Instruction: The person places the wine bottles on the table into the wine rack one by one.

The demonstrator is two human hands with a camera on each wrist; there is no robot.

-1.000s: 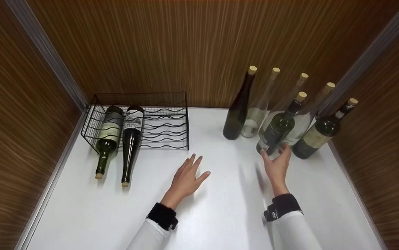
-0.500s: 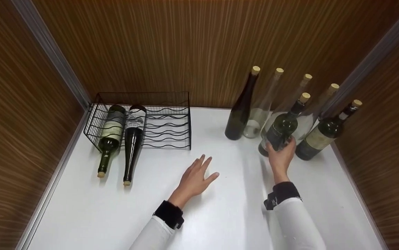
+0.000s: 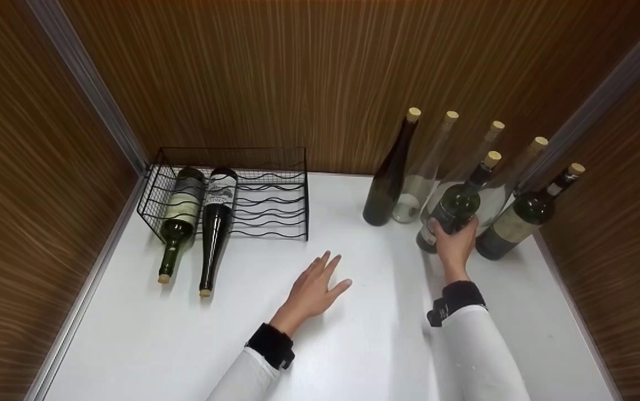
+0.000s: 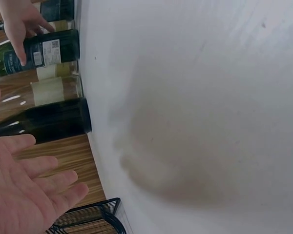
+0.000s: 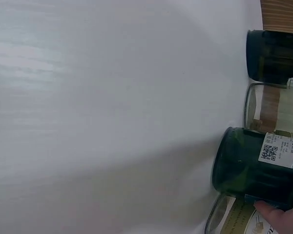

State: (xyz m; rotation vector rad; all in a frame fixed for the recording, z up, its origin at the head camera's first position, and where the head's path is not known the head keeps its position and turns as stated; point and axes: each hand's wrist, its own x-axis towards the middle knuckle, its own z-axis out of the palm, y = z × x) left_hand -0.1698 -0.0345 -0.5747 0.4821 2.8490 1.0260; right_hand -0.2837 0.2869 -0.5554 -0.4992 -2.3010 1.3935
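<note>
My right hand (image 3: 454,246) grips a dark green corked wine bottle (image 3: 460,199) around its labelled body, thumb on the left side and fingers on the right. The bottle stands on the white table in front of the other bottles. In the right wrist view its base and a label with a QR code (image 5: 269,152) show, with a fingertip along its side. My left hand (image 3: 311,292) hovers over the middle of the table, fingers spread and holding nothing. In the left wrist view its palm (image 4: 14,195) shows bare.
A black wire wine rack (image 3: 306,195) at the back left carries a green bottle (image 3: 177,227) and a dark bottle (image 3: 216,220), necks forward. Around the gripped bottle stand a tall dark bottle (image 3: 389,186), several clear bottles (image 3: 417,181) and a labelled green bottle (image 3: 512,225). Wooden panels enclose the table.
My right hand has moved forward from the bottle's base and closed around its body. The left hand stays spread in nearly the same place; the head view has shifted slightly.
</note>
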